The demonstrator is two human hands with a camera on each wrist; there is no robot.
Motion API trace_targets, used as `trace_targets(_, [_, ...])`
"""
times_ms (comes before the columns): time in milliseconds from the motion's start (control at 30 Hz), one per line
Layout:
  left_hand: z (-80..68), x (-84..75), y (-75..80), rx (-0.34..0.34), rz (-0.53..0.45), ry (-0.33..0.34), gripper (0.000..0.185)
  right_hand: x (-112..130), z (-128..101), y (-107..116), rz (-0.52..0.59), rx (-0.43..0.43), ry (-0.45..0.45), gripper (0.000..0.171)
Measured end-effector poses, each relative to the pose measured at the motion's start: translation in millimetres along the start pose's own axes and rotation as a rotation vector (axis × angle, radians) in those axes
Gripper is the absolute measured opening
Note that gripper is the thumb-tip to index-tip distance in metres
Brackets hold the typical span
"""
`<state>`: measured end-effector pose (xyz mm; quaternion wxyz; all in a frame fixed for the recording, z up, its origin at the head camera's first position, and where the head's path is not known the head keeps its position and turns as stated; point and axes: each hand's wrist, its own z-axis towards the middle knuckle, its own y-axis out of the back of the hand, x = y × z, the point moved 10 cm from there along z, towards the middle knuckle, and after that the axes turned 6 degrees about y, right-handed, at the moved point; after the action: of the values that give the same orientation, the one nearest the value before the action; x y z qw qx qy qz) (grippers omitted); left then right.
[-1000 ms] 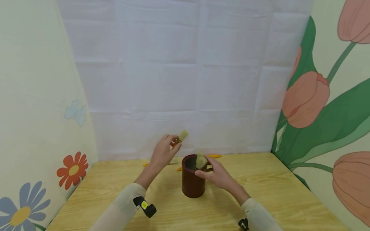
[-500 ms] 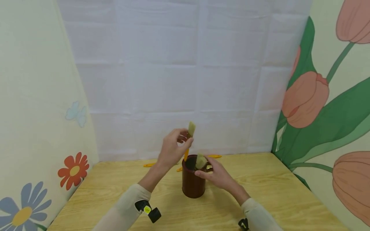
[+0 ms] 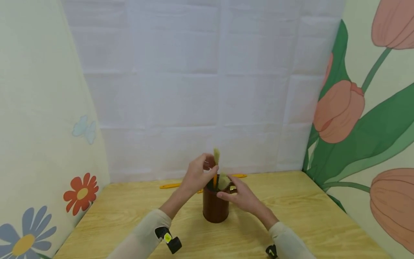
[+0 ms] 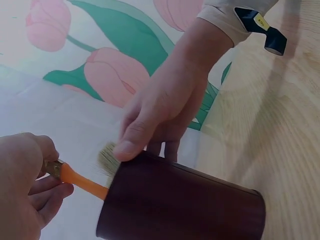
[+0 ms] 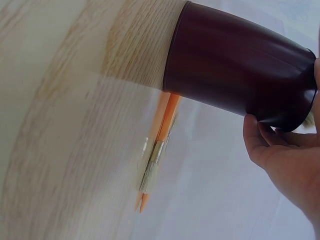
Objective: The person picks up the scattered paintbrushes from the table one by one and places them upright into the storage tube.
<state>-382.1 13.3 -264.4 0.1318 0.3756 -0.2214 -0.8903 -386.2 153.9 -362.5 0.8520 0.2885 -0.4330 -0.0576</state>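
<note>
While my left hand (image 3: 196,175) pinches an orange-handled paintbrush (image 4: 84,182), bristles up, at the mouth of the reddish-brown mug (image 3: 215,207) below it, whose rim my right hand (image 3: 242,194) grips, insertion seems the step, calling next for lowering and letting go, though its depth inside is hidden.

Light wood-grain counter (image 3: 110,210), dark red mug (image 3: 215,209) standing upright on it, orange-handled brushes (image 3: 169,186) lying flat behind the mug, near the far edge

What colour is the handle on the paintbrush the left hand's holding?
Orange; the brush handle shows best in the left wrist view.
</note>
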Motion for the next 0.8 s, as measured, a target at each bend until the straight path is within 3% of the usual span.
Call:
trace_targets(300, [-6.8,12.4,-23.1,0.176,0.031,-0.014,0.023,6.9,-0.5,-0.3,0.022,0.001,0.049,0.066])
trace_targets(467, [-8.5,17.3,-29.0,0.239,0.005,0.022,0.026,5.4,-0.1,0.4,0.02,0.008,0.035,0.066])
trace_targets(633, [-9.4,21.6,-30.4,0.256,0.01,0.053,0.029,4.0,-0.7,-0.4,0.022,0.018,0.02,0.066])
trace_targets(800, [-8.8,28.7,-24.4,0.217,0.032,0.069,0.031,2.7,-2.5,-1.4,0.0,0.018,0.007,0.069])
